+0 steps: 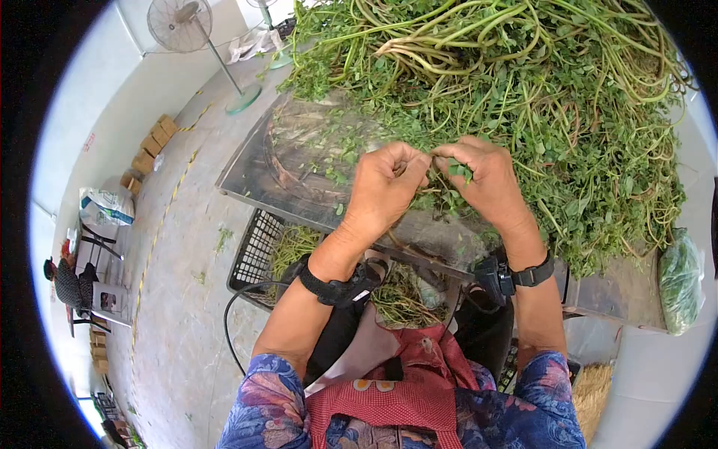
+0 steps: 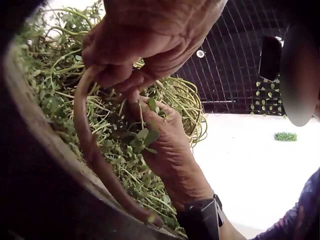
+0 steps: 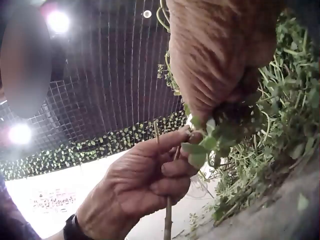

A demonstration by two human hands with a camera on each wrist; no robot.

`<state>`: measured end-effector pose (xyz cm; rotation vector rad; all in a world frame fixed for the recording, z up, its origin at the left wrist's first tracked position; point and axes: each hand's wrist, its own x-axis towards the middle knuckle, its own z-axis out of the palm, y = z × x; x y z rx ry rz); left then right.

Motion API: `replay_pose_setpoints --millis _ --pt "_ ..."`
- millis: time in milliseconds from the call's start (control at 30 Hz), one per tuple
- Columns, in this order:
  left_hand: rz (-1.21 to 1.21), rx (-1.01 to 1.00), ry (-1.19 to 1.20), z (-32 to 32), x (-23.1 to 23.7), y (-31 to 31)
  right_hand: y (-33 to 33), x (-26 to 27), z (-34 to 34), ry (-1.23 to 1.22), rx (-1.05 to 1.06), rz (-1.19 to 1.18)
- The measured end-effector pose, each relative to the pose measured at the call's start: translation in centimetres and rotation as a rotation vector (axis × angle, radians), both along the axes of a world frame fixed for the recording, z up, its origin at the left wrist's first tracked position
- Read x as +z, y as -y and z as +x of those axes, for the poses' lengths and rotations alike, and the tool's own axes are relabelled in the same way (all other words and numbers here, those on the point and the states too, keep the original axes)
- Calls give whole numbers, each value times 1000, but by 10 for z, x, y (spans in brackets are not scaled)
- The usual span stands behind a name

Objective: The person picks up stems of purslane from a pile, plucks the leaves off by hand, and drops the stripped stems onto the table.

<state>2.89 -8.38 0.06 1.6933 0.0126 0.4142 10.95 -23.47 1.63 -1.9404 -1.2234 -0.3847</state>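
Both hands meet over the near edge of the table, fingertips almost touching. The left hand (image 1: 383,183) has its fingers curled round a thick brownish stem (image 2: 95,145), which hangs down from it in the left wrist view. Between thumb and finger, the right hand (image 1: 486,176) pinches a leafy sprig (image 3: 202,147) with small rounded green leaves. In the right wrist view the left hand (image 3: 137,182) faces the right hand (image 3: 225,60), and the stem's lower end sticks out below its fingers. Behind them lies a large heap of green stems and leaves (image 1: 553,112).
Below the table edge (image 1: 329,217) stands a black crate (image 1: 258,243) with stems in it. A plastic bag of greens (image 1: 679,280) lies at the right. Fans (image 1: 179,22), boxes (image 1: 153,142) and a seated person (image 1: 69,284) are at the left.
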Motion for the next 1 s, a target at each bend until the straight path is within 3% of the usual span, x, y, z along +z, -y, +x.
replay_pose_setpoints --millis 100,167,200,233,300,433,500,533,567,633,667,800,1000 --pt "-6 20 30 0 -4 1 -3 -6 2 82 -55 7" --pt "-103 23 91 -2 -4 3 1 2 8 -220 -223 237" --pt "-104 21 92 -3 0 1 14 17 13 -741 -175 439" --pt "-222 -3 27 -6 7 -2 21 23 18 -897 -16 717" --pt "-340 -23 -33 -6 10 -6 31 28 21 -1050 -11 961" --pt "-391 -11 -62 -3 10 -7 24 16 18 -1059 174 758" --pt "-385 5 -68 -3 9 -6 22 20 10 -923 54 274" --pt "-369 8 -59 -2 7 -7 21 18 8 -959 33 171" --pt "-353 8 -49 -2 7 -7 16 14 7 -959 34 172" --pt "-334 12 -52 -3 10 -4 7 2 7 -677 202 184" --pt "-316 17 -57 -4 11 -3 6 0 8 -645 188 154" --pt "-248 3 -41 -2 6 -4 1 -4 5 -761 137 142" --pt "-199 3 24 -1 3 1 -6 -10 5 -525 134 117"
